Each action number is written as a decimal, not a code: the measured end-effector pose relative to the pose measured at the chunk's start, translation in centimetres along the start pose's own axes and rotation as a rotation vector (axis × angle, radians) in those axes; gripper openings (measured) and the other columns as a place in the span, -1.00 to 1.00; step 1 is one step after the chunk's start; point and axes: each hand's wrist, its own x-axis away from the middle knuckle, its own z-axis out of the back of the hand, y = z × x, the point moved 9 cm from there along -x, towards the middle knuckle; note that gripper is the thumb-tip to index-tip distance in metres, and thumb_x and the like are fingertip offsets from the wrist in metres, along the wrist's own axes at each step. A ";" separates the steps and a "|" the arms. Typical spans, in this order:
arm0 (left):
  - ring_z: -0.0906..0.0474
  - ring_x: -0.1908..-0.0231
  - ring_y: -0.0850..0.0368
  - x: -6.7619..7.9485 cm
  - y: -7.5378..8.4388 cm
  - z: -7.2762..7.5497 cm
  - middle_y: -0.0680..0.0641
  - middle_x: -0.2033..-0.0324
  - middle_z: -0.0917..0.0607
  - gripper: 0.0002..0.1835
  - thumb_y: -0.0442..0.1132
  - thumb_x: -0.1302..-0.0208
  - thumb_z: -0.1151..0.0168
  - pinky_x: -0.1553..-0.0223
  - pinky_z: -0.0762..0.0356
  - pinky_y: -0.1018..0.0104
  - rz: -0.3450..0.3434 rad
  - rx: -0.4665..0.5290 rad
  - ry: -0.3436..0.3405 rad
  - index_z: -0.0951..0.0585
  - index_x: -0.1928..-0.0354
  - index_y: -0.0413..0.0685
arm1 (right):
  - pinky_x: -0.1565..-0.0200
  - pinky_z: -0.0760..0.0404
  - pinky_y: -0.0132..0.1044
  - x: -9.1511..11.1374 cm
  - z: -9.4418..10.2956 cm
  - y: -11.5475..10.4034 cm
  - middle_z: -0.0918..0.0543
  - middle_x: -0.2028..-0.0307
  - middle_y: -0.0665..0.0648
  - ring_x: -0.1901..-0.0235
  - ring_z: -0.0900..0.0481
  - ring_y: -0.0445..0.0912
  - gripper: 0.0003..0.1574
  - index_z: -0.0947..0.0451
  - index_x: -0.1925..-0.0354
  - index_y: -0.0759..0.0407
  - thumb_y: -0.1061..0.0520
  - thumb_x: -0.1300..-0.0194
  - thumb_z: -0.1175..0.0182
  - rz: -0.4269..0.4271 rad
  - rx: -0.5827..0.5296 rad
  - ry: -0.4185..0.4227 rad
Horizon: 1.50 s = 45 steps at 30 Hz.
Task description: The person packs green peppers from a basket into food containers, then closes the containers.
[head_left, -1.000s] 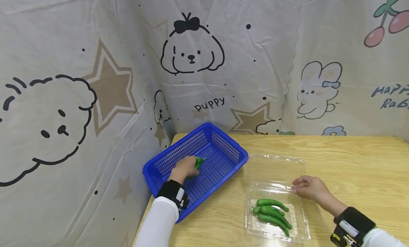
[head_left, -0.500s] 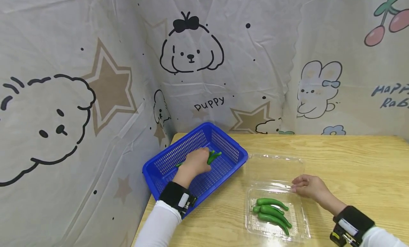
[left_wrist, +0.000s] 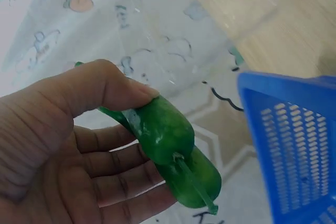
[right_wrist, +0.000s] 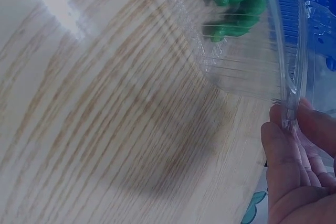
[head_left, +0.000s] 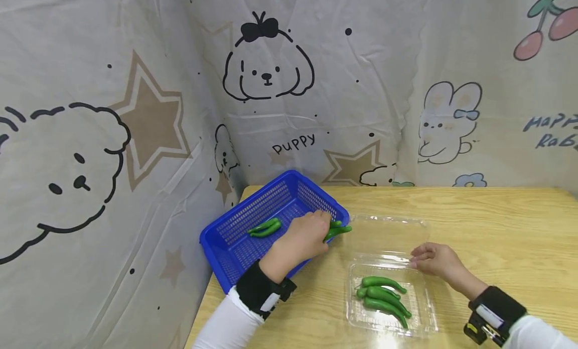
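My left hand (head_left: 307, 234) is over the right rim of the blue basket and grips two green chili peppers (left_wrist: 163, 129), thumb on top and fingers underneath. Their stem ends point outward from the hand. Two more peppers (head_left: 265, 227) lie on the floor of the basket (head_left: 235, 256). To the right, a clear plastic clamshell box (head_left: 426, 309) lies with its lid folded back. Several green peppers (head_left: 384, 299) rest side by side in its near half. At the hinge's right end my right hand (head_left: 435, 261) pinches the box edge between thumb and fingers (right_wrist: 283, 150).
The wooden table (head_left: 506, 223) carries both containers. A white cloth (head_left: 280, 118) printed with cartoon animals hangs behind and along the left side. The basket stands close to that left cloth, its right corner near the raised-back lid (head_left: 388, 233).
My left hand has moved right and up from inside the basket, carrying two peppers and uncovering two others there. My right hand stays at the box edge. The head view has shifted slightly.
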 end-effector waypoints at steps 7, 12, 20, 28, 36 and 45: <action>-0.56 0.25 0.10 0.2 2.8 0.2 -0.03 0.27 -0.58 -0.54 -0.12 -0.05 -0.38 0.40 -0.57 0.29 -0.078 -0.088 0.016 -0.48 0.04 -0.13 | 0.30 -0.65 -0.29 0.0 -0.2 0.0 -0.68 0.22 0.30 0.28 -0.66 -0.04 -0.45 -0.46 0.02 0.49 0.17 -0.11 -0.35 0.008 0.017 -0.005; -0.56 0.26 0.14 -0.2 5.2 -0.9 -0.01 0.24 -0.59 -0.50 -0.05 -0.05 -0.39 0.42 -0.57 0.35 -0.146 -0.156 -0.009 -0.49 0.02 -0.13 | 0.29 -0.64 -0.30 0.0 -0.1 -0.1 -0.68 0.21 0.31 0.28 -0.66 -0.04 -0.44 -0.46 0.02 0.48 0.14 -0.12 -0.35 0.010 0.023 -0.008; -0.52 0.32 0.24 -0.6 8.5 -3.5 0.08 0.33 -0.56 -0.59 0.00 -0.04 -0.39 0.37 -0.52 0.43 -0.250 -0.215 -0.072 -0.53 0.13 -0.04 | 0.31 -0.63 -0.34 0.1 -0.1 -0.1 -0.68 0.22 0.29 0.29 -0.65 -0.07 -0.45 -0.48 0.04 0.47 0.13 -0.10 -0.37 0.015 0.017 -0.003; -0.46 0.36 0.28 -1.1 10.7 -5.8 0.12 0.32 -0.54 -0.63 0.03 -0.03 -0.39 0.46 -0.42 0.51 -0.271 -0.190 -0.150 -0.53 0.19 0.04 | 0.30 -0.64 -0.31 0.1 0.1 0.1 -0.68 0.22 0.29 0.29 -0.65 -0.06 -0.48 -0.46 0.03 0.48 0.16 -0.13 -0.33 0.012 0.022 -0.014; -0.45 0.36 0.29 -1.4 11.7 -8.3 0.15 0.37 -0.53 -0.73 0.01 -0.01 -0.41 0.52 -0.41 0.44 -0.285 -0.190 -0.188 -0.53 0.33 0.13 | 0.34 -0.61 -0.33 0.3 0.4 0.0 -0.69 0.28 0.23 0.32 -0.63 -0.10 -0.45 -0.48 0.03 0.46 0.13 -0.11 -0.36 0.001 0.043 -0.001; -0.46 0.41 0.30 -1.8 13.6 -10.9 0.18 0.39 -0.56 -0.75 0.07 0.01 -0.40 0.55 -0.44 0.42 -0.329 -0.240 -0.184 -0.51 0.43 0.23 | 0.35 -0.60 -0.33 0.1 0.5 -0.2 -0.69 0.28 0.24 0.32 -0.63 -0.09 -0.46 -0.50 0.05 0.44 0.11 -0.10 -0.36 0.016 0.065 0.011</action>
